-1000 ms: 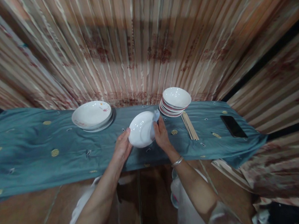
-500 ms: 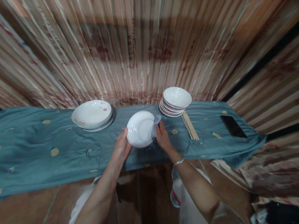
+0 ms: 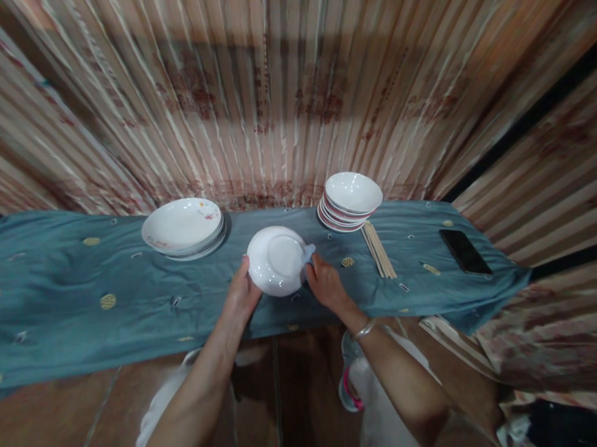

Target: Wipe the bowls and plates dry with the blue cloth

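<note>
A plain white bowl (image 3: 270, 278) is held up over the near part of the table, its round base ring facing me. My left hand (image 3: 243, 293) grips its left rim, thumb against the edge and fingers behind. My right hand (image 3: 326, 282) is closed on a small pale-blue cloth (image 3: 307, 252), which it presses against the bowl's right edge. Most of the cloth is hidden by the fingers and the bowl. Farther back on the right stands a stack of white bowls (image 3: 353, 192) with reddish bands.
A stack of flower-patterned oval plates (image 3: 181, 224) sits at the back left. Wooden chopsticks (image 3: 379, 251) lie beside the bowl stack, and a black phone (image 3: 465, 251) lies farther right. A teal cloth (image 3: 62, 289) covers the table; a pleated curtain (image 3: 284, 144) hangs behind.
The bowl has turned a little in my hands and shifted slightly left. My right hand with the cloth has moved down along its right edge, its knuckles now turned more upward.
</note>
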`<state>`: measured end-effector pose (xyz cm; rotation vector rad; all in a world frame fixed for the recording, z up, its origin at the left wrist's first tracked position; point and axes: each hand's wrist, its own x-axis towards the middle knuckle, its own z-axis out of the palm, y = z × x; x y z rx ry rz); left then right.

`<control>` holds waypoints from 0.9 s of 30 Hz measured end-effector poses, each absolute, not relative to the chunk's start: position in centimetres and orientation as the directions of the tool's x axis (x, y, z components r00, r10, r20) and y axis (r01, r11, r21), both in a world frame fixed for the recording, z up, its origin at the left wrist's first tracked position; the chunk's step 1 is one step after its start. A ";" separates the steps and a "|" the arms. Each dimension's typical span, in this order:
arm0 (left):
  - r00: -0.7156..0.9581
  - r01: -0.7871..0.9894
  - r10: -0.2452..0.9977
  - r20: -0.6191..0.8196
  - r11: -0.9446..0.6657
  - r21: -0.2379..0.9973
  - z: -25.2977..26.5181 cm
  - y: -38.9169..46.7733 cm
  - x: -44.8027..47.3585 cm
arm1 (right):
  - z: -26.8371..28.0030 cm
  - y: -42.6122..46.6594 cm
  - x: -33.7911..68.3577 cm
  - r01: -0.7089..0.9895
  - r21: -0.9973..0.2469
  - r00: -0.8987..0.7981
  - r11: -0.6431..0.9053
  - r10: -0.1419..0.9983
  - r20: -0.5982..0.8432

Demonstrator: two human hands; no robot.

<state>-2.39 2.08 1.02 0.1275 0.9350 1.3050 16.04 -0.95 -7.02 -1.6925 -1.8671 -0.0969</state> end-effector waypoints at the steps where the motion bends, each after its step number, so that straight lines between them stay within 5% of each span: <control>1: -0.048 -0.761 0.854 -0.518 0.305 0.573 1.0 2.1 -2.4 | -6.6 -1.3 16.0 0.930 -0.322 -0.011 0.176 0.892 0.453; 7: -0.070 -0.768 0.844 -0.532 0.295 0.568 0.8 2.5 -2.3 | -3.6 -3.1 15.4 0.966 -0.211 -0.081 0.149 0.950 0.300; 13: -0.075 -0.772 0.840 -0.537 0.292 0.565 0.6 2.7 -2.3 | -2.5 -4.8 14.2 0.953 -0.231 -0.133 0.197 0.955 0.264; 27: -0.013 -0.778 0.840 -0.543 0.333 0.533 1.5 2.4 -2.0 | -0.9 -5.7 10.7 0.839 -0.139 -0.397 0.526 0.767 0.504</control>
